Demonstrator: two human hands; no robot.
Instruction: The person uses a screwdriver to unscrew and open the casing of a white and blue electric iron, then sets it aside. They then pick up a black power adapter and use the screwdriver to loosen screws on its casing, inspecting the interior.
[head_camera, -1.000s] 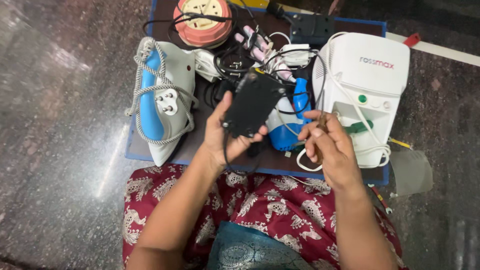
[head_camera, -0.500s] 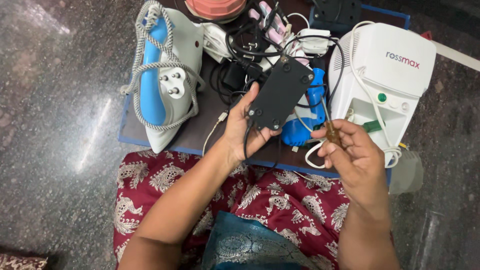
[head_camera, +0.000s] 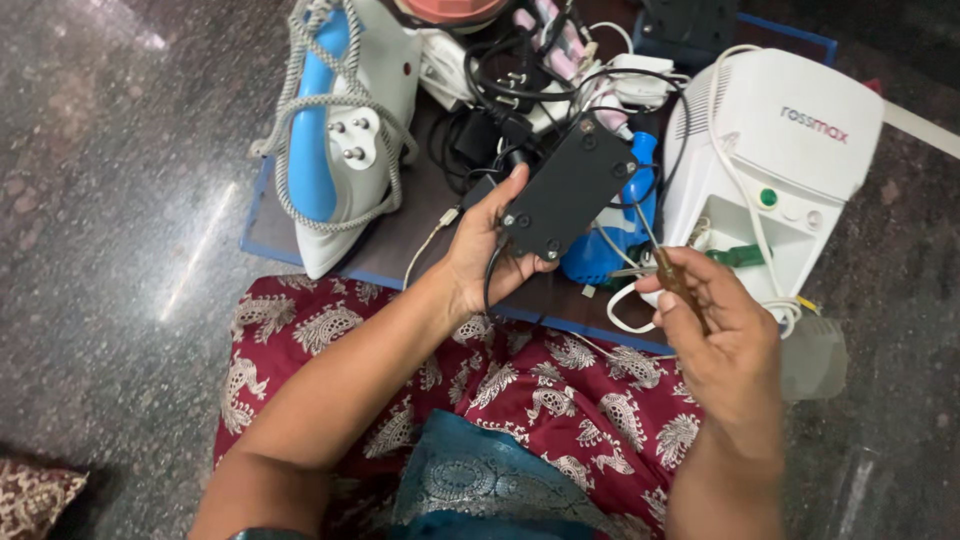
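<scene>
The left hand (head_camera: 480, 250) grips a black box (head_camera: 568, 190), screw-side up, its cord hanging below the palm. The box sits at about 11 o'clock from the right hand (head_camera: 715, 335), which is closed around a screwdriver (head_camera: 668, 268) with the thin shaft pointing up toward the box, tip not yet on a screw. The step in hand looks like lining the tool up with the box's back screws. By my judgement the next move calls for a steady box and the tip seated squarely in one small screw head, since the screws are tiny and the box is held in the air.

Beyond the hands, a board (head_camera: 262, 235) with a blue edge carries an iron (head_camera: 335, 120) at 10 o'clock, a tangle of cables (head_camera: 500, 70) at 12, and a white machine (head_camera: 790, 170) at 2. The board lies on a dark speckled floor (head_camera: 110, 200); the person's lap is in patterned red cloth (head_camera: 520, 380).
</scene>
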